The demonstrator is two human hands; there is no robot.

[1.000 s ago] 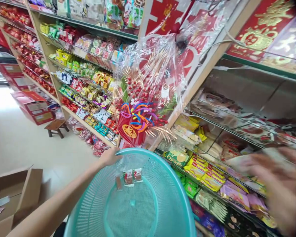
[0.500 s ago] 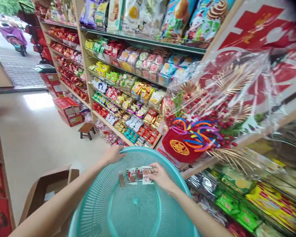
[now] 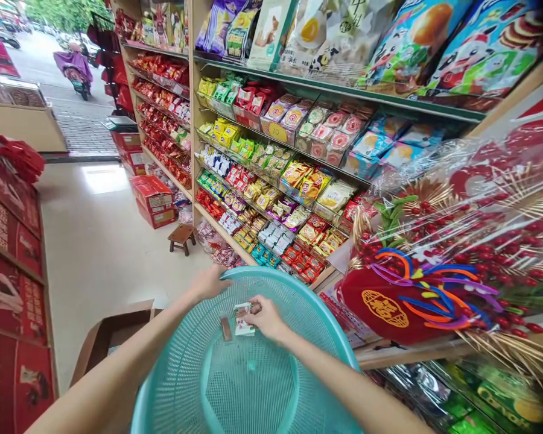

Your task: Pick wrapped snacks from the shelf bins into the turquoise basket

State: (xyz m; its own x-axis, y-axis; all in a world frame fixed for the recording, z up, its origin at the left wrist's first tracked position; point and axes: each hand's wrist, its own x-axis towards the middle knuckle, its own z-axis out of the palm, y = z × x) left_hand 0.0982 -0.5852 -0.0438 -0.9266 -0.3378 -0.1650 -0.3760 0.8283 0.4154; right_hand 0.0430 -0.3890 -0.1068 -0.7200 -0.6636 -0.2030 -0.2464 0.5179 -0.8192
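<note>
A large turquoise plastic basket (image 3: pixel 253 395) with mesh sides fills the lower middle of the view. My left hand (image 3: pixel 209 283) is closed over its far-left rim. Inside the basket, near the far wall, my right hand (image 3: pixel 266 318) pinches a small white-and-brown snack packet (image 3: pixel 243 323) between thumb and fingers. Just left of that packet is a narrow brown snack in a clear wrapper (image 3: pixel 227 330). Whether other packets lie beneath the held one, I cannot tell.
Shelves of wrapped sweets (image 3: pixel 262 193) rise ahead. At the right, a plastic-wrapped red decoration (image 3: pixel 389 301) leans close to the basket. A cardboard box (image 3: pixel 113 331), a small wooden stool (image 3: pixel 181 237) and red cartons (image 3: pixel 152 199) stand on the floor at left.
My right hand has moved left with its packet, over the spot where two other packets showed; those are no longer visible. My left hand stays on the rim. The view has shifted.
</note>
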